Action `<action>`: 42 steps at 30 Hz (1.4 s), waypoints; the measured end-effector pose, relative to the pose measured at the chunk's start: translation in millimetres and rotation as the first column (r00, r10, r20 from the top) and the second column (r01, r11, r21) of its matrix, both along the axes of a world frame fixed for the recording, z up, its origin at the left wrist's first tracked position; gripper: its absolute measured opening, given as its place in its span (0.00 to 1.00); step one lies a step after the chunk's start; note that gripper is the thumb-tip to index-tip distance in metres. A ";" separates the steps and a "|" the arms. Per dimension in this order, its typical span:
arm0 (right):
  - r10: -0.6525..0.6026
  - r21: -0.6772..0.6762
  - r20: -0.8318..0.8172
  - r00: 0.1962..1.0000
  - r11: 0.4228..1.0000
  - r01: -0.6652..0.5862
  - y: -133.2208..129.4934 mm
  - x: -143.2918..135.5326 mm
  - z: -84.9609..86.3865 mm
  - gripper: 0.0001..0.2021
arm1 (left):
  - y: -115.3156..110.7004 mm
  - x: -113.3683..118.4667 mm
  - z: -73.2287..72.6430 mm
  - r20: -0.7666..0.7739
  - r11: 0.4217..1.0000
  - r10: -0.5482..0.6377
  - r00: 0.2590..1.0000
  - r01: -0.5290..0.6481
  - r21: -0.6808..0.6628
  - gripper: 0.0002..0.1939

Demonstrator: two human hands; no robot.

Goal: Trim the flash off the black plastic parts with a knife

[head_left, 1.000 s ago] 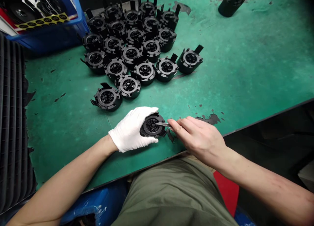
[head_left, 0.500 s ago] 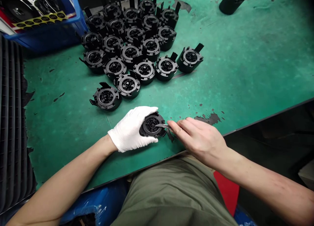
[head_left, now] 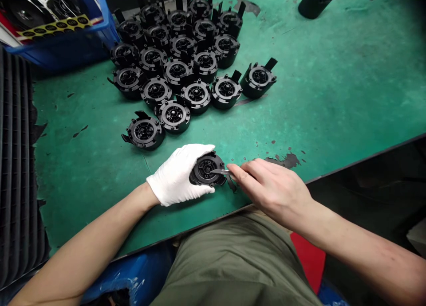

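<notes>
Wearing a white glove, my left hand (head_left: 181, 175) is wrapped round a round black plastic part (head_left: 203, 167) near the table's front edge. The part's ribbed, ringed face is turned up. My bare right hand (head_left: 271, 182) pinches a slim metal blade (head_left: 220, 171) from the right. The blade's tip lies over the middle of the part's face; whether it touches cannot be made out. Beyond my left hand, a similar black part (head_left: 144, 131) stands on the green table (head_left: 333, 106), beside a group of several more.
A blue bin (head_left: 69, 49) with glossy black items stands at the back left. A black ribbed rack (head_left: 16, 164) runs along the left side. One black part (head_left: 314, 2) lies apart at the back right. A lone part (head_left: 258, 80) stands right of the group.
My right hand has shifted very slightly. The blade remains over the part's face, and my left hand keeps its hold.
</notes>
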State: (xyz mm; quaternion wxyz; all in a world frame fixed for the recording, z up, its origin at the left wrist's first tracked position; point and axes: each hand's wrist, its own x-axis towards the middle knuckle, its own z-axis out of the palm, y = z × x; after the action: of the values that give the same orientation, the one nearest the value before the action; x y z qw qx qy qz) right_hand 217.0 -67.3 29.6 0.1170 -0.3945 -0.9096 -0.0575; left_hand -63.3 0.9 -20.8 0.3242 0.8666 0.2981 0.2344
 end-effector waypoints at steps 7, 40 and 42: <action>-0.014 0.038 0.114 0.993 0.999 0.010 -8.2 -8.3 4.8 0.17 | -0.2 0.6 -0.2 0.015 1.000 0.002 1.000 -0.002 0.012 0.52; -0.105 -0.348 -0.554 0.826 0.930 -0.116 -0.8 -2.1 -18.5 0.15 | -2.7 -2.7 3.2 0.240 0.914 0.340 0.909 -0.261 -0.309 0.47; -0.095 -0.299 -0.466 0.879 0.953 -0.055 12.3 9.1 -15.4 0.14 | -2.9 -1.8 3.4 0.170 0.968 0.190 0.967 -0.156 -0.199 0.63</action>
State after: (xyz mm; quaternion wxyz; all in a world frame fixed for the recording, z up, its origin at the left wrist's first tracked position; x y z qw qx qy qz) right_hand 226.1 -55.0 14.2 0.2740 -0.4191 -0.8467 0.1801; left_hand -65.1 -2.0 -17.4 0.4076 0.7776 0.3614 0.3139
